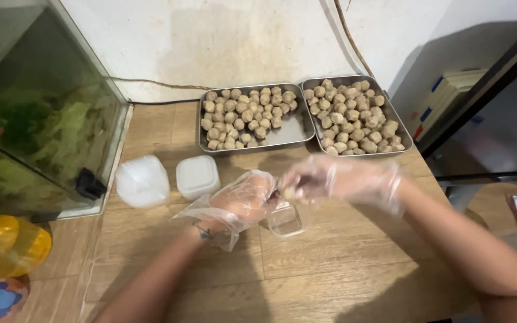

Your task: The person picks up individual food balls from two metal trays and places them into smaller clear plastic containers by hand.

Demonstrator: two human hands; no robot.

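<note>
Both hands wear thin clear plastic gloves and meet over the middle of the wooden counter (342, 263). The left hand (243, 200) is cupped, fingers curled toward the right. The right hand (336, 178) is blurred; its fingertips close on a small brownish meatball (289, 192), which sits right between the two hands, touching the right fingertips and just beside the left ones. Whether the left hand also grips the ball cannot be told.

Directly below the hands, on the counter, stands a small clear plastic container (286, 220), open on top.

At the far side lie two steel trays side by side: the left tray (294, 133) about two-thirds filled with meatballs, the right tray (403, 139) nearly full. Left of the hands stand a white lidded tub (197, 176) and a white plastic bag (142, 181). A glass tank (43, 119) with green leaves sits at the far left.
</note>
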